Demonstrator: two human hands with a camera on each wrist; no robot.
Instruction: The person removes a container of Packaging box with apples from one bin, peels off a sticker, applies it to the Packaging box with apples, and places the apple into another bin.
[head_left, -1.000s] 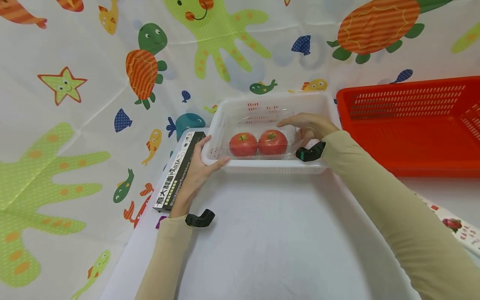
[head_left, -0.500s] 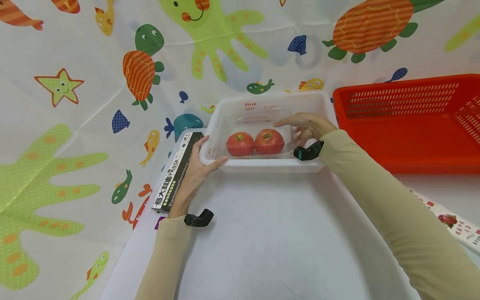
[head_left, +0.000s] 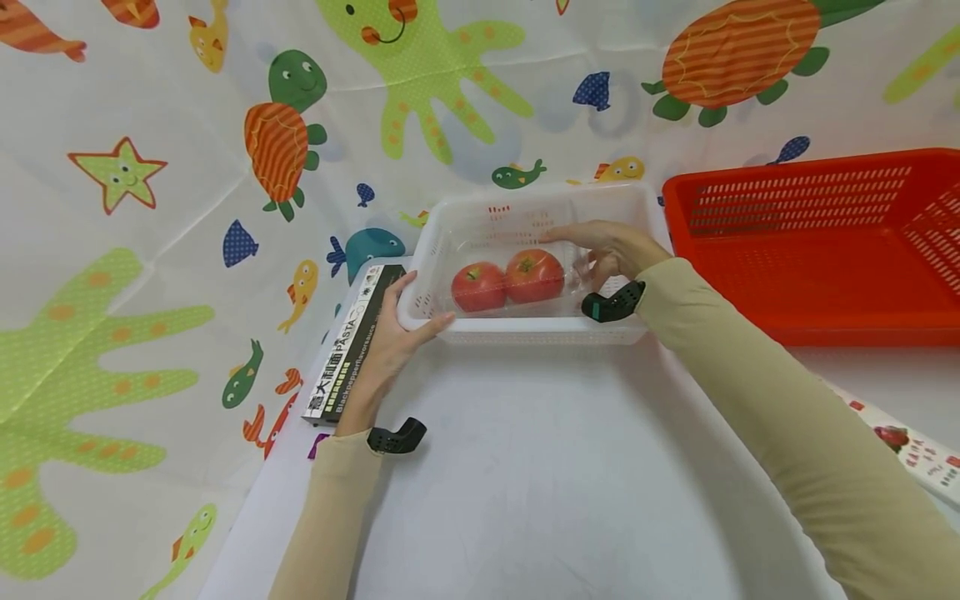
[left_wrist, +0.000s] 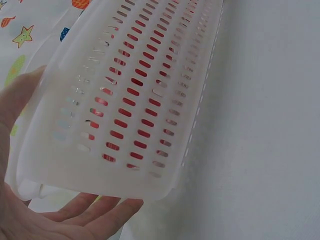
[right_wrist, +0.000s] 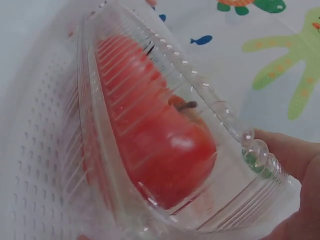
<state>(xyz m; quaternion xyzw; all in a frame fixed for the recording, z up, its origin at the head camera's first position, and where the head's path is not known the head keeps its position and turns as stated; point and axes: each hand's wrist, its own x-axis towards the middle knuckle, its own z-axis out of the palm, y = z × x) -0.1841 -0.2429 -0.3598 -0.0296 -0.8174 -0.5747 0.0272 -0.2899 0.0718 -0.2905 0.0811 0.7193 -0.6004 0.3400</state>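
Note:
A white perforated plastic basket point(head_left: 525, 327) stands at the back of the table. My left hand point(head_left: 386, 350) grips its near left corner, thumb over the rim and, in the left wrist view, fingers beneath the end wall. Inside the basket, my right hand point(head_left: 617, 245) grips the right end of a clear plastic clamshell container point(right_wrist: 230, 202). Two red apples, one on the left point(head_left: 479, 287) and one on the right point(head_left: 535, 276), lie side by side in that container. The right apple sits slightly higher than the left in the head view.
To the right stands a red slotted basket point(head_left: 810, 287). A black and white pasta box point(head_left: 352, 346) lies left of the white basket, beside my left hand. Part of a white printed strip point(head_left: 903, 442) shows at the right. A patterned sheet point(head_left: 480, 92) hangs behind.
My right hand has risen slightly with its end of the clear container, and the right apple now sits higher than the left. The left hand keeps its grip on the white basket.

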